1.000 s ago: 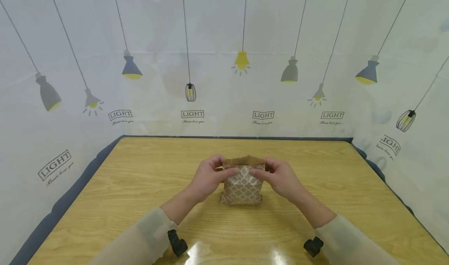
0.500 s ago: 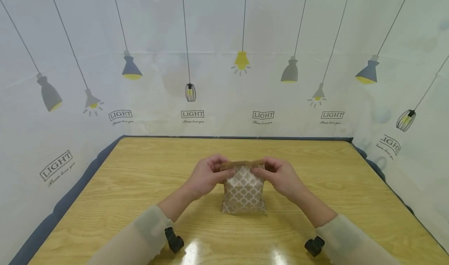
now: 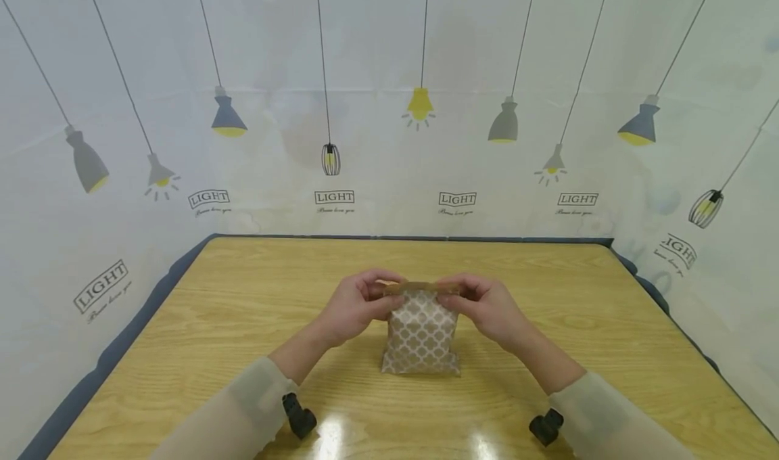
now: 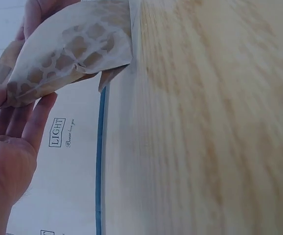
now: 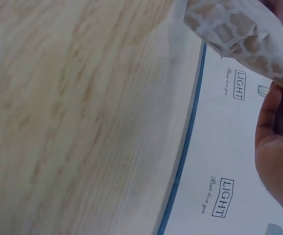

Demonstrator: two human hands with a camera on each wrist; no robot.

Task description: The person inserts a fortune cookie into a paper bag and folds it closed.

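A small brown paper bag with a white lattice pattern stands upright near the middle of the table, its top edge folded into a plain brown strip. My left hand pinches the bag's upper left corner, thumb on the front and fingers behind. At the upper right corner my right hand pinches in the same way. In the left wrist view the paper bag looks bulged, with a creased side. From the right wrist, the bag's patterned face shows above the right hand. The bag's contents are hidden.
The wooden table spreads around the bag on all sides. A white backdrop printed with hanging lamps rises behind it and along both sides. Dark wrist cameras sit at the cuffs.
The brown flap at the bag's top has been folded down to a narrow strip. The bag's base has shifted slightly toward me, and the thumbs have moved a little.
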